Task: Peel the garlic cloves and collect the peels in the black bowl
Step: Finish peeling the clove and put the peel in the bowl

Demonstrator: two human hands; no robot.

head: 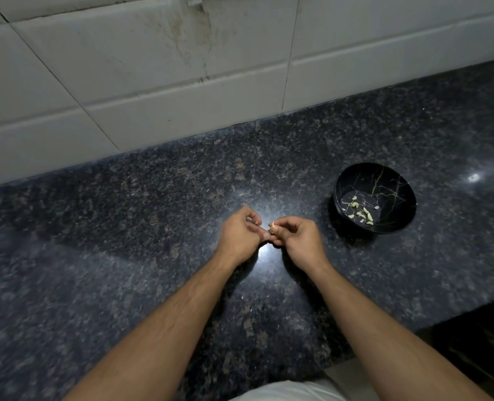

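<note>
Over the dark speckled granite desk (124, 256), left hand (238, 235) & right hand (296, 238) each keep a pinching grip on a small pale garlic clove (272, 228), mid-peel; next, prob. drop skin into round black gold-veined bowl (396, 183) w/ pale bits, nearby at right.

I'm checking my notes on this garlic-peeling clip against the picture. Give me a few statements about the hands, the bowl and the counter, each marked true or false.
1. The black bowl stands on the counter to the right of both hands. True.
2. The bowl is empty. False: pale bits lie in its bottom.
3. The left hand and the right hand meet over the counter, fingers curled round a small garlic clove. True.
4. The right hand hovers over the bowl. False: it is beside the left hand, apart from the bowl.
5. The counter is plain white. False: it is dark speckled stone; the tiled wall behind it is white.
</note>
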